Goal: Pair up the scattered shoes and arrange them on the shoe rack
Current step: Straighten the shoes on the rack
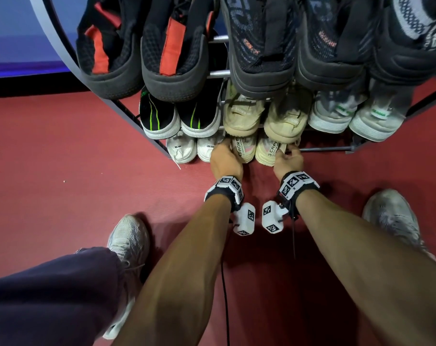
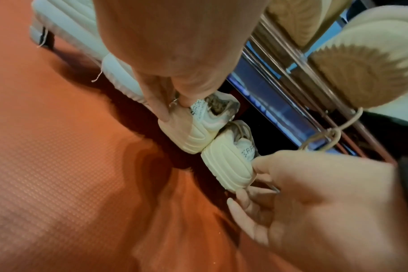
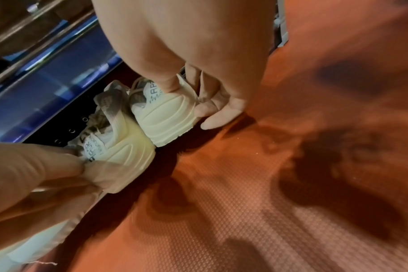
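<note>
Head view, centre of frame: L hand (image 1: 225, 158) pinches heel of left cream sneaker (image 1: 243, 149), thumb on the heel tab, fingers curled round the back (L wrist view (image 2: 175, 103) shows same). R hand (image 1: 288, 161) grips heel of right cream sneaker (image 1: 268, 152), thumb on top at the printed tab, fingers curled under its side; R wrist view (image 3: 198, 88) confirms. The 2 sneakers sit side by side, touching, heels toward the person, at bottom level of shoe rack (image 1: 324, 149), on/just above red floor (image 1: 74, 171); can't tell if soles rest on a bar. Just left of them in frame: white pair (image 1: 192, 148), same level. Tier above, L to R: black/green pair (image 1: 179, 116), beige pair (image 1: 266, 113), white/green pair (image 1: 354, 116). Top of frame: black/red pair (image 1: 142, 51) and dark knit shoes (image 1: 299, 46). Lower frame: both forearms w/ marker wristbands (image 1: 225, 187), person's own grey shoes (image 1: 129, 240) on floor.
</note>
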Tool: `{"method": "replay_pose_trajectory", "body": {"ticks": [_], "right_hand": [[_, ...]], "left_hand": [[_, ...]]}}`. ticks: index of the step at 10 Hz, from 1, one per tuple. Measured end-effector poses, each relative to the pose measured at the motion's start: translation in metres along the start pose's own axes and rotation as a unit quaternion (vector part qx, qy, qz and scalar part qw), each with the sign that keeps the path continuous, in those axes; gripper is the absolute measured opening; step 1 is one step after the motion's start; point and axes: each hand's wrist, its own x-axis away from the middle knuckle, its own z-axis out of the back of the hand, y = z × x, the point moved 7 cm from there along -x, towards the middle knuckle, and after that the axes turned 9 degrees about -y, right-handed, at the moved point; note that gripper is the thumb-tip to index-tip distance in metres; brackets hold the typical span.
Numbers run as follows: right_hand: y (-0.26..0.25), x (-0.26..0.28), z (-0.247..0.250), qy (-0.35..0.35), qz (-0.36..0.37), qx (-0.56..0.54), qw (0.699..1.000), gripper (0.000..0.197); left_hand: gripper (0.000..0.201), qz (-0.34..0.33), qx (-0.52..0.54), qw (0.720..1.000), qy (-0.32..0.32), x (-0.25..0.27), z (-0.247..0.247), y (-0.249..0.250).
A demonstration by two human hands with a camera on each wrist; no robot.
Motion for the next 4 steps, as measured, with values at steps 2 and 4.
{"method": "replay_pose_trajectory", "body": {"ticks": [2,4], "right_hand": [[-0.022,0.009,0.004,0.026,-0.006,0.103,0.994,0.043],[-0.034,0.005,-0.004,-0.045,-0.079,0.203,0.975,0.047]], "left_hand": [[0.011,0.032,-0.061,0.996,-0.057,-0.007,0.002,0.006],[0.024,-0.006,-0.061,0.989,-0.136,-0.015,-0.004,0.003]]}}
